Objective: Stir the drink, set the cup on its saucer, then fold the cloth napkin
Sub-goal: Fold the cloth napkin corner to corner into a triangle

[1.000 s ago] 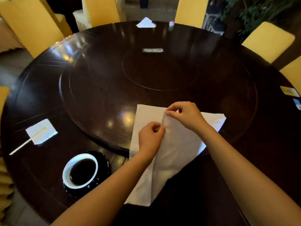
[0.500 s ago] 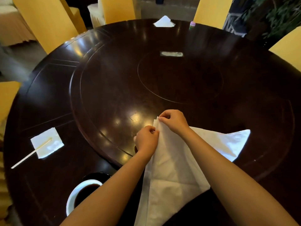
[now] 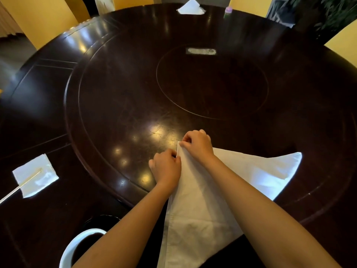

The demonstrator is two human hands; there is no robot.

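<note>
A white cloth napkin (image 3: 201, 213) lies folded into a triangle on the near part of the dark round table, one corner pointing right. My left hand (image 3: 166, 169) and my right hand (image 3: 197, 144) both pinch its far corner, close together, pressing it onto the table. A white cup (image 3: 75, 246) of dark drink stands on a black saucer (image 3: 102, 219) at the lower left, partly hidden by my left forearm. A thin stir stick (image 3: 23, 184) rests on a small white paper napkin (image 3: 35, 177) at the left.
The table (image 3: 38, 105) carries a raised round turntable (image 3: 135, 84). At its far edge lie a folded white napkin (image 3: 191, 7) and a small bottle (image 3: 228, 12). A pale label (image 3: 201, 51) sits near the middle. Yellow chairs (image 3: 44, 18) ring the table.
Both hands carried the napkin's corner away from me, folding the cloth into a triangle. The camera dipped and shifted, so the cup now sits at the bottom edge.
</note>
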